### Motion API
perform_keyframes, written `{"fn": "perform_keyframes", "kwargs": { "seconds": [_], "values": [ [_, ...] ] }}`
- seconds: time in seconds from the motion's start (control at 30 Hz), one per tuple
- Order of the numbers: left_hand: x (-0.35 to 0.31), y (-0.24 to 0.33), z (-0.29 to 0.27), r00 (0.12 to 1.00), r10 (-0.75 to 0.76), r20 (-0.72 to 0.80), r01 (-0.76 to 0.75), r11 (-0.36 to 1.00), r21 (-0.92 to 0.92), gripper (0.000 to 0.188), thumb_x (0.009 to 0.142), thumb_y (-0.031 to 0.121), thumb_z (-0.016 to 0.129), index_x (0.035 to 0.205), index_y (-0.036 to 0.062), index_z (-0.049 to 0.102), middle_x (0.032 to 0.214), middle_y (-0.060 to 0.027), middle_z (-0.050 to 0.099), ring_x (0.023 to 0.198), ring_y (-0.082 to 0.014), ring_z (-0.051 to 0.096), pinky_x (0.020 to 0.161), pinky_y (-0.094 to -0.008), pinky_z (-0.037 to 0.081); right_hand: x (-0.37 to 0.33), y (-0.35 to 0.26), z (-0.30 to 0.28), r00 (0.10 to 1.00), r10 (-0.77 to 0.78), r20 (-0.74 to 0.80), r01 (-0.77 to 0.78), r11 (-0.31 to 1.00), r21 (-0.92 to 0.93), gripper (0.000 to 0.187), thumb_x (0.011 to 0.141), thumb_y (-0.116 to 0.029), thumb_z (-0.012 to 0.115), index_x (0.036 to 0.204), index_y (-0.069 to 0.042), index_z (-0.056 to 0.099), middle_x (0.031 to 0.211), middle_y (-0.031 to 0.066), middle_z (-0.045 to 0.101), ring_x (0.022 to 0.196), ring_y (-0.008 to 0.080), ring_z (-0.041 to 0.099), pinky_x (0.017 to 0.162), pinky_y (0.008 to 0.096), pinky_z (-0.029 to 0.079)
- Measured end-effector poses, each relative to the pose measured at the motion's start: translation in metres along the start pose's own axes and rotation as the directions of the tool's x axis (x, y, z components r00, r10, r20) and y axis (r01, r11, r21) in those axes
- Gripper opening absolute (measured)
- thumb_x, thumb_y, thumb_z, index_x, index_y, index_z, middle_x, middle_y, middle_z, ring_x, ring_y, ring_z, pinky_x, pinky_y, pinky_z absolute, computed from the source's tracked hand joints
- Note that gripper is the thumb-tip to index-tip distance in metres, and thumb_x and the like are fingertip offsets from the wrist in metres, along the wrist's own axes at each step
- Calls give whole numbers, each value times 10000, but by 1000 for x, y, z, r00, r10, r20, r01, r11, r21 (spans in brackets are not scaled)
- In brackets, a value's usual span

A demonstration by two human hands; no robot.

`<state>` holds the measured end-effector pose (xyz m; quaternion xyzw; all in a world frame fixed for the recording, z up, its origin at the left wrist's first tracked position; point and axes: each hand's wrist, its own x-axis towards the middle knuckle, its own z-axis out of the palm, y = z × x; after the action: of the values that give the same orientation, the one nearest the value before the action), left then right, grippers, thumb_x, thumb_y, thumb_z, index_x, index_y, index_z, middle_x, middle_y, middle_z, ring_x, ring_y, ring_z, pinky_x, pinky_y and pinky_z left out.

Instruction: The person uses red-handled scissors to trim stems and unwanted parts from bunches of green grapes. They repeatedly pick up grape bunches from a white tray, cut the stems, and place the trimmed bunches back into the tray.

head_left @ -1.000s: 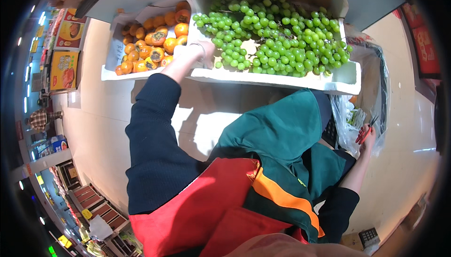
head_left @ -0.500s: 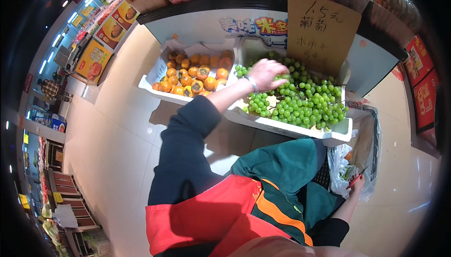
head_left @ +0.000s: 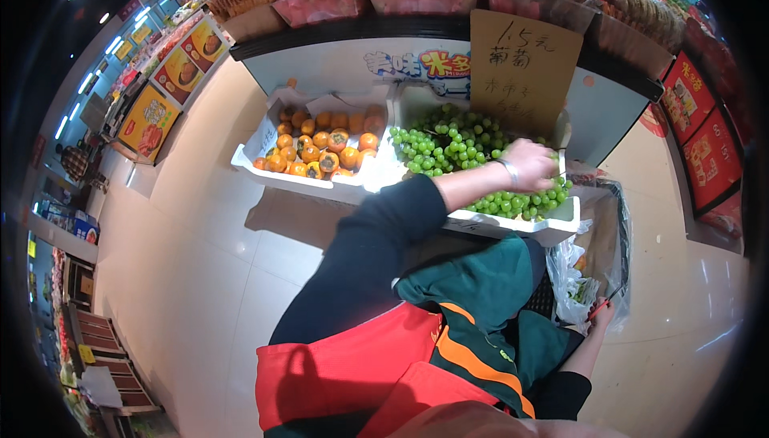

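Note:
My left hand (head_left: 529, 165) reaches across the white foam box (head_left: 553, 232) into the right part of the green grapes (head_left: 460, 145). Its fingers curl down onto the grapes, and the fingertips are mostly hidden. Low on the right, my right hand (head_left: 602, 314) is closed round red-handled scissors (head_left: 597, 306), blades pointing up and outward. These are beside a bag-lined crate (head_left: 623, 238) with clear plastic and some green and orange bits inside. A handwritten cardboard sign (head_left: 525, 69) stands at the back of the grape box.
Left of the grapes, a second foam box (head_left: 280, 180) holds orange persimmons (head_left: 328, 141). Behind both boxes rises a white display counter (head_left: 320, 61) with clear bins of packaged food on top. Red posters (head_left: 705, 137) stand at the right. A tiled floor (head_left: 200, 238) spreads to the left.
My left hand has moved right, from the back middle of the grapes to their right side. More grapes now show at the box's left. My right hand keeps holding the scissors. The view has shifted slightly.

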<state>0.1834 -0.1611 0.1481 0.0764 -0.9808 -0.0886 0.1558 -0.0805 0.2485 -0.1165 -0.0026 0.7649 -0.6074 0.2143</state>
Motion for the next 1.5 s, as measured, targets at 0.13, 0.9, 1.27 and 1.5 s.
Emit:
{"fn": "perform_keyframes", "kwargs": {
  "seconds": [0.13, 0.9, 1.27, 1.5],
  "values": [
    [-79, -110, 1, 647, -541, 538, 467, 838, 282, 317, 750, 309, 652, 966, 86, 712, 1001, -142, 692, 950, -286, 662, 841, -388, 524, -1, 0, -2, 999, -6, -32, 5, 999, -38, 93, 888, -123, 547, 863, -65, 480, 618, 18, 493, 474, 110, 460, 415, 257, 349],
    [-197, -243, 23, 640, -729, 244, 743, 668, 48, 205, 697, 212, 673, 859, 93, 712, 909, -132, 695, 893, -260, 664, 840, -365, 516, -33, -24, 13, 1000, -5, -16, 2, 988, -153, 135, 883, -159, 605, 962, -83, 526, 713, 19, 557, 568, 106, 529, 477, 242, 418],
    [-190, -275, 18, 455, -889, 46, 874, 456, 168, 364, 812, 222, 589, 1169, 159, 610, 1256, -139, 586, 1161, -322, 553, 985, -443, 428, -30, -24, 21, 1000, 24, 3, -23, 978, -205, 144, 892, -178, 601, 968, -80, 527, 719, 30, 555, 571, 117, 534, 467, 244, 419],
    [-215, -317, 43, 426, -898, 109, 904, 428, -4, 440, 796, 264, 608, 1202, 95, 599, 1222, -209, 586, 1138, -339, 566, 986, -388, 438, -26, -25, 29, 998, 58, -40, -67, 961, -269, 132, 887, -177, 598, 943, -80, 528, 703, 30, 555, 547, 115, 530, 449, 243, 414]
  ]
}}
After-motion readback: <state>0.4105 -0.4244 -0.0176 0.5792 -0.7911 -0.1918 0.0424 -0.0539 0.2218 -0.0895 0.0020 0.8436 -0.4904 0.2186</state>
